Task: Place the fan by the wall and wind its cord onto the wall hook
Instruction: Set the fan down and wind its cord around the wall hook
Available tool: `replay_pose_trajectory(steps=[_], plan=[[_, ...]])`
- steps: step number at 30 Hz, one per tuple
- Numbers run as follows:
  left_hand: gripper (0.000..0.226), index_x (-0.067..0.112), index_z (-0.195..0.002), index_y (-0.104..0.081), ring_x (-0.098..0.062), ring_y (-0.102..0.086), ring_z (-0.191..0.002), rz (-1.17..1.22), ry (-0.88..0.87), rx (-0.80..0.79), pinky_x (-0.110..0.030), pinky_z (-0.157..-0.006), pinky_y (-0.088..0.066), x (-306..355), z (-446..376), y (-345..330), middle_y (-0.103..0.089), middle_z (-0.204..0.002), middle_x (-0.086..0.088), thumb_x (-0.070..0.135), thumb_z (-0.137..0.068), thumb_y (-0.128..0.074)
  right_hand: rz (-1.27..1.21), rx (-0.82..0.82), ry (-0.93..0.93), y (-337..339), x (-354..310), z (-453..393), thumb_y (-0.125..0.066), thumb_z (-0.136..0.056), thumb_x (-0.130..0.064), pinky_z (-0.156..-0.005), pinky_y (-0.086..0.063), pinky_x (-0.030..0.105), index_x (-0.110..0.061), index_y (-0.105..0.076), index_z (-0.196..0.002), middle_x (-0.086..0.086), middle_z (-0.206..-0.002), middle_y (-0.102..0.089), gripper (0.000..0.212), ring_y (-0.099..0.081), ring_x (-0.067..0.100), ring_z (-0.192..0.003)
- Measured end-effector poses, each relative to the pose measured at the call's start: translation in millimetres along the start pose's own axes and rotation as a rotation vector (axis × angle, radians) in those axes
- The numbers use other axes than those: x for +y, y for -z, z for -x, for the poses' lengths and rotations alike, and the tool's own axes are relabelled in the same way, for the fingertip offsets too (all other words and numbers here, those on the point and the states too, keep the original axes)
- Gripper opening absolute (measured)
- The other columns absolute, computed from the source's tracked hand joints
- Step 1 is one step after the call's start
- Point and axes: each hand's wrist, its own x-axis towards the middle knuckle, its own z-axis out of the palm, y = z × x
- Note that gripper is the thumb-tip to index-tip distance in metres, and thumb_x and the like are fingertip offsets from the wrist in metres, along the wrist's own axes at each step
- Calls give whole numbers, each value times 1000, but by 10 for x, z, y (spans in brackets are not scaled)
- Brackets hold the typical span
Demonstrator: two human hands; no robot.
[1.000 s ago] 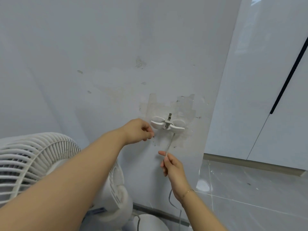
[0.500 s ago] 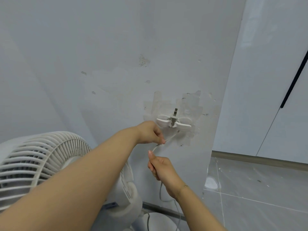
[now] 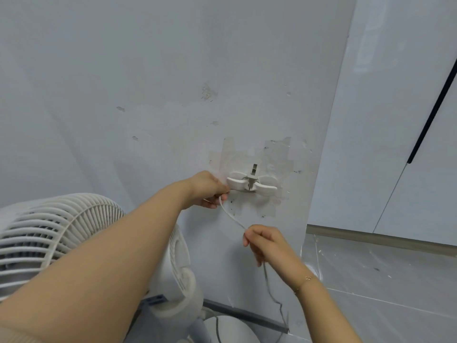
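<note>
A: Where is the fan (image 3: 61, 243)?

B: It stands at the lower left, close to the wall (image 3: 148, 70). Its white grille faces up and to the left, and its round base (image 3: 230, 330) sits on the floor just beside the wall's lower edge. The left forearm crosses in front of it.

A: And the hook (image 3: 251, 183)?

B: It is a white piece fixed on the wall, with two flat wings pointing left and right and a small grey peg in the middle. Around it the wall shows patches of old tape and marks.

A: What does the left hand (image 3: 207, 190) do?

B: It is just beside the left wing of the hook, maybe touching it. Its fingers are curled and pinch the cord (image 3: 232, 216) near the fingertips.

A: And the right hand (image 3: 265, 242)?

B: It is lower and to the right, apart from the wall. Its thumb and fingers pinch the same cord. A thin bracelet (image 3: 305, 280) is on this wrist.

A: How does the cord run?

B: A white piece goes in a slanting line from the left hand down to the right hand. Below the right hand it hangs down, looks grey, bends a little and reaches the floor (image 3: 383, 280) near the wall's corner. I cannot tell if any turn of the cord lies on the hook.

A: What is on the right?

B: Glossy white cabinet doors (image 3: 395, 120) with a dark vertical strip, and a grey tiled floor under them.
</note>
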Motion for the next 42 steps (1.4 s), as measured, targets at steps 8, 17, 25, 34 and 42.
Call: replay_pose_trajectory(steps=[8, 17, 25, 34, 42], plan=[[16, 12, -72, -58, 0, -43, -28, 428, 180, 98, -17, -62, -49, 89, 20, 21, -58, -40, 5, 10, -87, -57, 148, 401, 384, 179, -415, -98, -58, -92, -21, -58, -37, 18, -19, -70, -84, -5, -68, -63, 14, -46, 2, -59], [13, 13, -82, -58, -2, -52, -44, 686, 244, -30, -22, -66, -49, 150, 41, 74, -66, -56, 3, 17, -93, -52, 397, 605, 622, 67, -635, -265, -57, -93, -22, -63, -48, 31, -16, -71, -92, -5, -76, -67, 15, -57, 11, -67], [16, 8, -90, -60, -13, -54, -67, 631, 86, 9, -21, -66, -49, 151, 158, 83, -65, -79, -4, 22, -89, -52, 361, 721, 682, 104, -703, -285, -57, -92, -20, -69, -48, 30, -15, -73, -92, -3, -81, -71, 16, -61, 12, -75], [18, 12, -92, -62, -6, -42, -57, 1, -446, 333, -3, -52, -37, 66, 167, -87, -52, -70, 6, 16, -79, -74, 16, 759, 497, 83, -691, -282, -59, -92, -19, -69, -45, 11, -19, -72, -91, -22, -77, -65, 13, -57, -8, -71], [13, 11, -81, -66, -7, -46, -59, -21, -475, 403, -2, -53, -38, 75, 143, -74, -58, -71, 1, 17, -77, -76, -78, 795, 431, 111, -680, -286, -59, -92, -20, -78, -53, 31, -24, -69, -84, -18, -77, -66, 13, -56, -4, -71]])
